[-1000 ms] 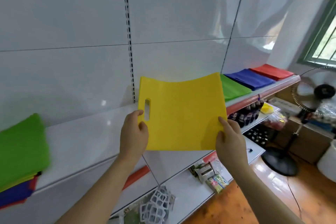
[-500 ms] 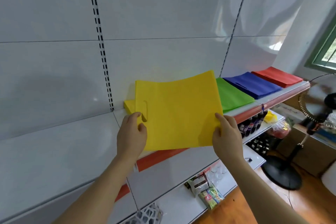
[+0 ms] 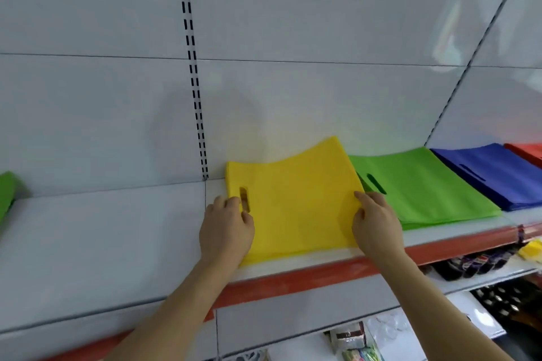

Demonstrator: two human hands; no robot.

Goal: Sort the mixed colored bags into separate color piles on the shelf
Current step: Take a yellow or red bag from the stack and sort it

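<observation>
A yellow bag (image 3: 296,205) with a cut-out handle lies almost flat on the white shelf (image 3: 117,243), its far edge still lifted a little. My left hand (image 3: 225,228) pinches its left edge beside the handle slot. My right hand (image 3: 374,226) pinches its right edge. To the right lie a green pile (image 3: 425,190), a blue pile (image 3: 495,173) and a red pile (image 3: 528,151) in a row. The mixed stack (image 3: 6,193), green on top, shows at the far left edge.
The shelf has a red front strip (image 3: 322,275) and a white back panel with a slotted upright (image 3: 193,82). Lower shelves hold bottles (image 3: 475,264) and small packets (image 3: 357,346).
Both hands have carried the yellow bag forward and down from mid-air onto the shelf, left of the green pile. The view has shifted so the mixed stack appears at the left.
</observation>
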